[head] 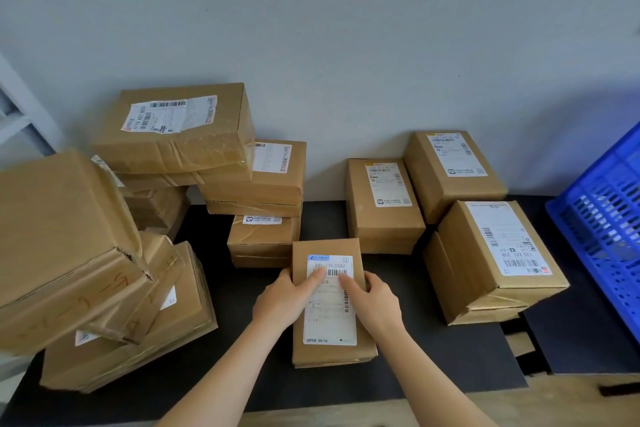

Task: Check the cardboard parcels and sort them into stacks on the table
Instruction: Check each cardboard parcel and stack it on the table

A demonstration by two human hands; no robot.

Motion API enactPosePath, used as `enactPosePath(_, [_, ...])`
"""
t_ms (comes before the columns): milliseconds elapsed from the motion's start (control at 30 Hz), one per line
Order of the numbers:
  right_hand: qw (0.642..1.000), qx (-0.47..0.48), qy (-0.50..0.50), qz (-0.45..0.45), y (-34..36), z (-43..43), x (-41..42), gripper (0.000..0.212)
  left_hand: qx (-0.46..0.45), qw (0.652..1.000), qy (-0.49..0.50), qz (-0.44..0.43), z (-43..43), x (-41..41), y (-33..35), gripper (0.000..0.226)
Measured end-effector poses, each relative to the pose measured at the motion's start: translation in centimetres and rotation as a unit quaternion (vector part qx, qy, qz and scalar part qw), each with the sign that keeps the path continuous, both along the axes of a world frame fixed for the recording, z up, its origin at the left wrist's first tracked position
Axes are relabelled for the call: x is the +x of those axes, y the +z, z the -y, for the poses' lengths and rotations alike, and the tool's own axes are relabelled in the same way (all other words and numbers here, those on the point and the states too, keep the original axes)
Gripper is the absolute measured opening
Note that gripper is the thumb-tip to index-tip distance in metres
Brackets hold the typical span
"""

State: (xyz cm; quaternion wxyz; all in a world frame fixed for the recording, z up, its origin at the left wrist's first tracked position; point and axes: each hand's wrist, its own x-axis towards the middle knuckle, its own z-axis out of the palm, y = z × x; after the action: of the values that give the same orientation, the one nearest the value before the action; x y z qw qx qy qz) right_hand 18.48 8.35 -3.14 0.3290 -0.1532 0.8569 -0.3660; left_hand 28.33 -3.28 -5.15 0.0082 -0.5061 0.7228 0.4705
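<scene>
Bare forearms (both hands too).

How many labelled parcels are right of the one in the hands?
3: middle parcel beyond the held parcel, rear parcel by the wall, front parcel beside the blue crate. Others may lie hidden beneath them.
</scene>
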Motion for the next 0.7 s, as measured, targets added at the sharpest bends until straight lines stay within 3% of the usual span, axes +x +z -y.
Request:
enactPosePath(233, [0.998,-0.019,-0.002,0.064,-0.7,0.5,-0.2,0.079,0.1,0.994,0.001,-0.053,0.3,-0.2,-1.1,0.095])
enactPosePath(467, [0.995,-0.026,-0.015,0.099,-0.9,0.7,-0.5,0.074,0.124,0.99,0.018,-0.064,0.8,-0.4,-1.5,0.086])
enactPosePath(700, [0.997,0.003,-0.007,0.077,-0.7,1.0,-0.6,0.069,0.137,0.989,0.008,-0.061,1.2,-0.6,-1.4,0.082])
